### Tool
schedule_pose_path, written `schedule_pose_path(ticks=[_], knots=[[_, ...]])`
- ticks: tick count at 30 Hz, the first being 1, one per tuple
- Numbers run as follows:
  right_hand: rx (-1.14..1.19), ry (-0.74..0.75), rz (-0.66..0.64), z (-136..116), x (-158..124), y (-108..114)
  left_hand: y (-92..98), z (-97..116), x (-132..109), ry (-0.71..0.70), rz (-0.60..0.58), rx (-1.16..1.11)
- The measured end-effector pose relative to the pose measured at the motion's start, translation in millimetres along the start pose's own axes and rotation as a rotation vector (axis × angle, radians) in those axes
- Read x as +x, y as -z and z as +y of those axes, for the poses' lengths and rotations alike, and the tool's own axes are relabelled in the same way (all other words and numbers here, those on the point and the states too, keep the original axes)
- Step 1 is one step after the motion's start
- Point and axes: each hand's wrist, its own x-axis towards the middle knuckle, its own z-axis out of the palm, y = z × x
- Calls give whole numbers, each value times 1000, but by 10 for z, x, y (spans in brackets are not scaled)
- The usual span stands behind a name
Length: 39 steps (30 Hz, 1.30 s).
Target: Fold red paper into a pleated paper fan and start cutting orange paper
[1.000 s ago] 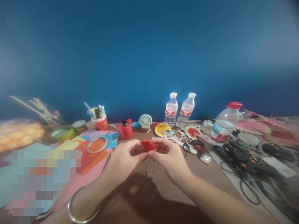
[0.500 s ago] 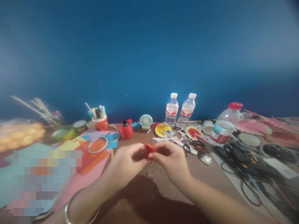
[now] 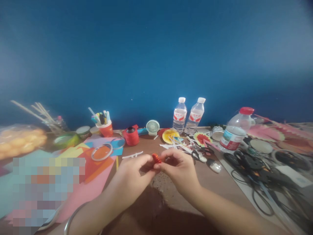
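Between my two hands is a small piece of pleated red-orange paper (image 3: 156, 158), its folds bunched tightly together. My left hand (image 3: 135, 171) pinches it from the left with thumb and fingers. From the right, the thumb and fingers of my right hand (image 3: 178, 166) close on its other side. Both hands hover above the brown table (image 3: 156, 209). Just beyond my left hand lie white paper strips (image 3: 132, 154). Past my right hand is a yellow pleated paper rosette (image 3: 170, 135), with a red and yellow rosette (image 3: 202, 138) to its right.
Coloured paper sheets (image 3: 83, 192) cover the left side, two rings resting on them. Behind stand a pen cup (image 3: 106, 129), red thread spool (image 3: 132, 136), small fan (image 3: 153, 127) and water bottles (image 3: 179, 116). At right are a large bottle (image 3: 233, 133), mouse (image 3: 214, 165) and tangled black cables (image 3: 256, 166).
Both hands have shifted slightly downward with the pleated paper, which is turned a little. White paper strips beyond my left hand now show.
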Motion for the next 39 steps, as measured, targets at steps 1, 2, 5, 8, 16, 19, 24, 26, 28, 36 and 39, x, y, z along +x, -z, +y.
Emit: schedule_pose_path(ticks=[1, 2, 5, 8, 16, 19, 24, 26, 28, 36, 39], knots=[[-3, -4, 1, -4, -2, -1, -3, -1, -1, -6, 4, 13], [-4, -8, 1, -9, -2, -2, -5, -2, -2, -11, 7, 20], [3, -13, -1, -22, -2, -5, -5, 2, 1, -17, -1, 29], [5, -11, 1, -28, -1, -7, 7, 17, 4, -19, -13, 38], [-16, -5, -37, -9, -15, -2, 15, 1, -2, -19, -3, 63], [-33, 39, -78, -7, -13, 1, 12, -38, 1, -20, -1, 42], [46, 148, -200, 10, 7, 17, 42, -57, 3, -32, 31, 24], [31, 182, -249, 32, 22, 33, 54, -56, 1, -43, 37, 43], [8, 206, -270, 59, 38, 48, 57, -59, 0, -73, 38, 61], [51, 253, -211, 62, 71, 59, 31, -66, 11, -161, 54, 94], [61, 261, -205, 35, 67, 58, 35, -44, 6, -176, 42, 99]])
